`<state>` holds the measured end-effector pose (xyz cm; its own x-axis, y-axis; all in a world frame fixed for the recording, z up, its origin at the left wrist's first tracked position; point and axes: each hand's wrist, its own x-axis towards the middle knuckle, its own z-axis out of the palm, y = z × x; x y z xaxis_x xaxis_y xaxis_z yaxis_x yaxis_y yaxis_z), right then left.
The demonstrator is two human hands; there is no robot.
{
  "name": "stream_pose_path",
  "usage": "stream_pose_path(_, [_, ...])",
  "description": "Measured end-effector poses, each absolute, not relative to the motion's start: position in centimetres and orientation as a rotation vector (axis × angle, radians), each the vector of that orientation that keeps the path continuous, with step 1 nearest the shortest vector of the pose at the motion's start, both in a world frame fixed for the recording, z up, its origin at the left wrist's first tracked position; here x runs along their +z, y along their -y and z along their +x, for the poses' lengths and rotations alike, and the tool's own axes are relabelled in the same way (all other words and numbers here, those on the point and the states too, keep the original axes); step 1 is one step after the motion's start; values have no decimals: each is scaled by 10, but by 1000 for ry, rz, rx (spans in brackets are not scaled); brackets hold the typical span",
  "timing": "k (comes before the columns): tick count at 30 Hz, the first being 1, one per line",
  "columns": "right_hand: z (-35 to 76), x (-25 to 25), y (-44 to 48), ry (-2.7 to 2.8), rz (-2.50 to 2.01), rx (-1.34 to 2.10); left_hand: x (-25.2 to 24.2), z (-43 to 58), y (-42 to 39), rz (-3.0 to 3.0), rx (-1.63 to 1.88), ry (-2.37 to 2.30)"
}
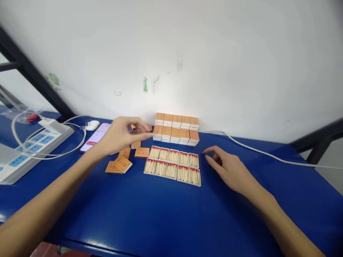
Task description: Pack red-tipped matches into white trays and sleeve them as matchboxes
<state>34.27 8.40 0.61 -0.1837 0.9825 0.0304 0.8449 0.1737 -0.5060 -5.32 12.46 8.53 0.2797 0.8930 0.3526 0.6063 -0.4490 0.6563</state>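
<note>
Two rows of open matchbox trays (172, 163), filled with red-headed matches, lie together on the blue table (150, 214). Behind them stand two rows of stacked orange-topped matchboxes (175, 134). My left hand (125, 132) hovers at the left end of these stacks, thumb and fingers apart, with no object visible between them. Below and behind it several loose orange matchbox covers (122, 163) lie scattered, some partly hidden by the hand. To the right of the trays, my right hand (227, 166) is near the table, fingers loosely bent and apart, holding nothing.
A phone (95, 137) showing a timer lies at the left, beside a white rounded case (92, 125). Farther left is a power strip (34, 150) with looped white cables. Another white cable (254, 151) runs along the back right, below the wall.
</note>
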Motion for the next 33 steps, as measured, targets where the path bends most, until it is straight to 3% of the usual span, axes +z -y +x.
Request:
stream_pose_path(5, [340,9,-81,2138,-1760,538,71,-122,-75,2295,753,-1404])
stream_pose_path(11, [338,9,-80,2166,-1762,509,49,-153,-41,2320,755,-1571])
stream_pose_path(21, [337,8,-79,2177,-1785,484,32,-143,-72,2388,736,-1360])
stream_pose_path(33, [335,10,-76,2195,-1780,476,58,-71,-76,2386,929,-1174])
